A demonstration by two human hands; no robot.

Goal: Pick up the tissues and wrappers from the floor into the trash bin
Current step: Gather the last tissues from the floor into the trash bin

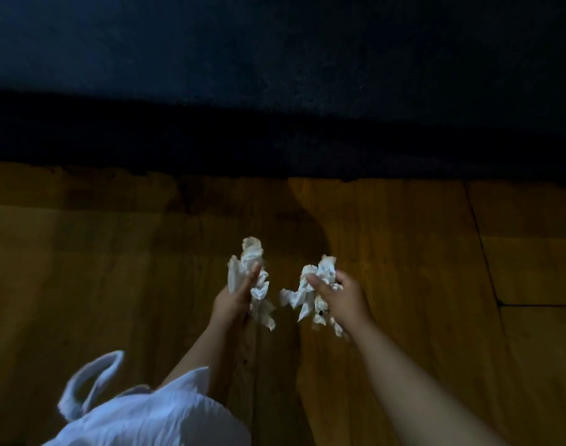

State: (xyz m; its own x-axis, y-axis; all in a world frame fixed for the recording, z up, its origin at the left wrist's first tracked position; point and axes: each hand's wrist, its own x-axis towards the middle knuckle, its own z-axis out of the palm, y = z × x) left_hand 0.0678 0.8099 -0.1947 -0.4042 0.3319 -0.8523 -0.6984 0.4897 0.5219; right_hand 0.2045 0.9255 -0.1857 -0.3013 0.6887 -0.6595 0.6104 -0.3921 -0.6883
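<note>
— What's the big dark shape along the far side?

— The dark blue mass [275,75]? It could be a sofa or a bed edge; it is too dim to tell. Below it is the wooden floor [114,252], plank seams running off to the right. Down in the near left corner there's a white garment [152,413] with a loop of strap, on the person.

— And the hands?

— Both are out over the boards. The left hand [233,297] has its fingers laid long against the left wad [251,252] and pinches it, with paper spilling out either side. The right hand [342,297] has thumb and fingers curled over the right wad [320,268], and tails hang below the palm. Both wads are up off the floor, near each other but not touching.

— Easy stuff to carry?

— I'd say so. Crumpled tissue weighs next to nothing, it's soft, and it squashes down. It tears, though, and loose tails can drop away. It's better to bunch each wad at its thick middle than to hold it by a trailing corner.

— How many are there?

— Two wads, one per hand. How many sheets are in each, I can't tell. The right one has a small dark speck; I can't tell what it is. I see no wrappers, no loose tissues on the boards, and no trash bin from here.
</note>
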